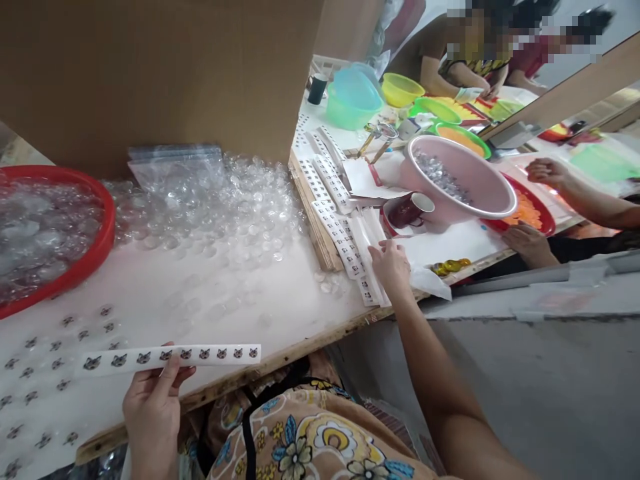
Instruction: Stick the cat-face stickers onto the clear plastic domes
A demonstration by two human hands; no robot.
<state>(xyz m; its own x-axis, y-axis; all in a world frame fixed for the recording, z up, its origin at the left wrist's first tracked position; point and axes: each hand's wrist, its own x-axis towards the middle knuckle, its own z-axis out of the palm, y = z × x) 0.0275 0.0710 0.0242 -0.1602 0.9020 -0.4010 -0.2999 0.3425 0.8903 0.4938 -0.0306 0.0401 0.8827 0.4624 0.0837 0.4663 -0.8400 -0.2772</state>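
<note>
My left hand [153, 403] pinches a white strip of stickers [220, 355] between thumb and fingers, above the near edge of the table. A row of small dark cat-face pictures runs along this strip. On the table beyond it lie several clear round pieces with cat-face stickers [57, 363]. My right hand [393, 267] reaches out to the right, its fingers bent together over blank white strips [367, 233]. Whatever is between those fingers is too small to make out. Beside them lie more printed sticker strips [340, 237].
Loose clear discs [250, 213] are heaped before a cardboard box [150, 73]. A red basin [107, 227] of clear pieces stands left. At right are a dark red mug [403, 212], a pink basin [463, 193] and a co-worker's hands [533, 243]. Other people sit farther back.
</note>
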